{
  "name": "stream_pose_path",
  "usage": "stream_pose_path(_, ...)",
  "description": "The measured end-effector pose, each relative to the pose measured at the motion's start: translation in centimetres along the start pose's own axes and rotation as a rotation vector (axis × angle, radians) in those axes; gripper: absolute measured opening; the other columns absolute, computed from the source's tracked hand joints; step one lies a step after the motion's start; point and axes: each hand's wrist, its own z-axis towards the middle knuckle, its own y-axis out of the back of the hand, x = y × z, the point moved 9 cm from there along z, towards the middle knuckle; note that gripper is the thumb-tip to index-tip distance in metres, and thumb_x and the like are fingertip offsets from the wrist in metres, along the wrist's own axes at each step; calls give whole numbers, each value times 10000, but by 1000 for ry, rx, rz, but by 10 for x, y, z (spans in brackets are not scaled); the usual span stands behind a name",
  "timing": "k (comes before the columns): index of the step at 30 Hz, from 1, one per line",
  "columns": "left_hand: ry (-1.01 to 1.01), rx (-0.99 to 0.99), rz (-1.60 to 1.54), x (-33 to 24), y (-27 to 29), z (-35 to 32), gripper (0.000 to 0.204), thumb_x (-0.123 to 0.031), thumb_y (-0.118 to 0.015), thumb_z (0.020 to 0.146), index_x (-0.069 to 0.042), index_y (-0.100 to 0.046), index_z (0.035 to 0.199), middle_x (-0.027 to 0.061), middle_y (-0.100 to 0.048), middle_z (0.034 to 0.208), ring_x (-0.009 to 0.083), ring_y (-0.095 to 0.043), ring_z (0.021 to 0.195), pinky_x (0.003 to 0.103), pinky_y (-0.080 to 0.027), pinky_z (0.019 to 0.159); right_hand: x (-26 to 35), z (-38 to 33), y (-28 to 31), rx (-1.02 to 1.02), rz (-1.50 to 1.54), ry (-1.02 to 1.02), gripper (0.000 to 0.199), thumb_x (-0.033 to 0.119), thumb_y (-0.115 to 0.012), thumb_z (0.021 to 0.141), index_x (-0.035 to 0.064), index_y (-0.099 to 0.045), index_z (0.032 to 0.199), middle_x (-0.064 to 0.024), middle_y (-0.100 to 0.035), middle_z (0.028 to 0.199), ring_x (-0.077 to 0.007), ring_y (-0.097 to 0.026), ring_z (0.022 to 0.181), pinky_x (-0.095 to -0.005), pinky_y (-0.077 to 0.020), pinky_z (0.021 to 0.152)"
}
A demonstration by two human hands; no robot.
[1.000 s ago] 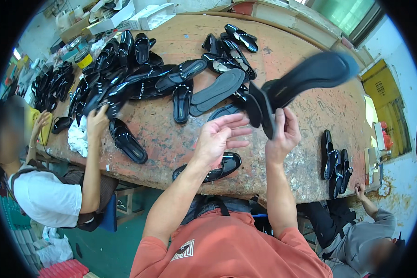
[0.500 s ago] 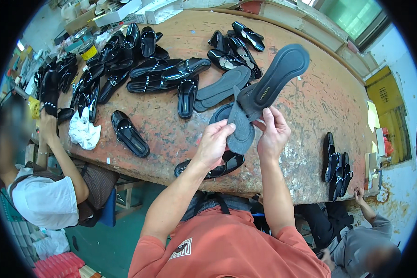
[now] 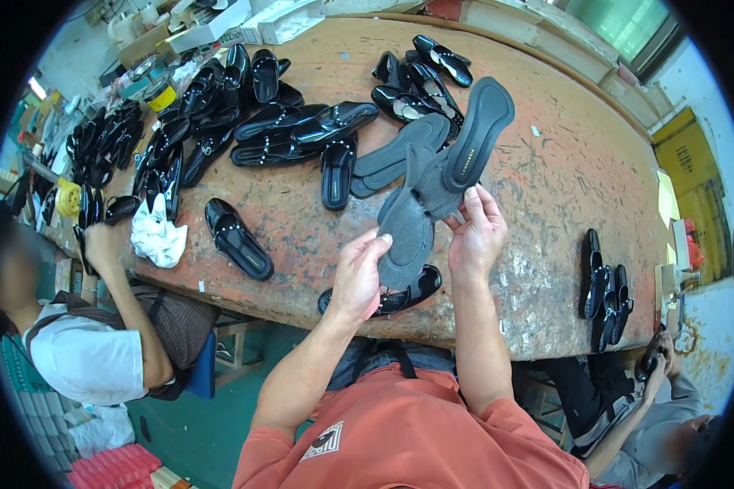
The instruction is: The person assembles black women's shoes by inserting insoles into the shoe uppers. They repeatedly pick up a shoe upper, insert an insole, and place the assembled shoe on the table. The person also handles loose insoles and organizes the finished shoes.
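Observation:
Above the table I hold a small bunch of dark shoe insoles in both hands. My left hand [image 3: 360,273] pinches a grey insole [image 3: 406,244] by its edge, thumb on top. My right hand [image 3: 476,232] grips a black insole [image 3: 483,126] near its narrower end, fingers and thumb closed; its rounded end points up and away to the right. The held pieces overlap in the middle, so how many there are is hard to tell. Just beyond them, a pile of flat grey insoles [image 3: 383,167] lies on the table. A black shoe [image 3: 420,292] sits below my hands, partly covered.
The worn table [image 3: 538,269] carries heaps of glossy black shoes [image 3: 302,130] at the left and back. More shoes [image 3: 602,297] stand at the right edge. A white cloth [image 3: 158,235] lies at the left. A person [image 3: 90,350] works at my left, another [image 3: 652,424] at my right.
The held insoles have spread apart, with the grey one swinging down and left with my left hand. The black one has tipped more upright. The person at right now holds a dark shoe.

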Motion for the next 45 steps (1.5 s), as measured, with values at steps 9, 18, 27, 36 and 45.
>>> stream_pose_path(9, -11, -135, 34, -16, 49, -27, 381, -111, -500, 1094, 93, -557, 1411, 232, -705, 1307, 336, -765, 1111, 560, -682, 915, 28, 37, 41, -137, 91, 110, 164, 143, -648, 1094, 49, -644, 1228, -70, -745, 1109, -172, -729, 947, -404, -654, 731)
stream_pose_path(18, -26, -271, -77, -33, 113, -37, 391, -169, -540, 1058, -8, -573, 1414, 161, -701, 1355, 306, -736, 1187, 593, -660, 926, -26, 100, 127, -272, 199, -137, 297, 166, -560, 1132, -4, -576, 1376, -150, -689, 1315, -293, -673, 1229, -547, -535, 1148)
stream_pose_path(27, -37, -194, -90, -23, 107, -29, 372, -162, -555, 1059, -2, -580, 1395, 152, -719, 1320, 291, -748, 1162, 585, -662, 902, -14, -16, 25, 151, -753, -280, 569, 508, -712, 1043, -55, -734, 1118, -103, -758, 832, -148, -715, 666, -272, -581, 584)
stream_pose_path(36, -45, -102, 85, -23, 68, -40, 408, -185, -536, 1087, 30, -579, 1431, 163, -735, 1272, 260, -764, 1054, 448, -668, 816, -33, -1, -13, 147, -194, -197, 266, 113, -813, 978, -5, -712, 1194, -101, -777, 1129, -161, -732, 952, -337, -601, 899)
stream_pose_path(45, -393, -244, 962, -49, 80, 30, 469, -220, -757, 1020, -31, -639, 1433, 137, -645, 1428, 256, -650, 1280, 399, -521, 1073, 46, -36, 125, 148, -399, 21, 236, -114, -635, 896, 82, -521, 958, -202, -702, 1400, -198, -665, 1167, -333, -508, 1038)
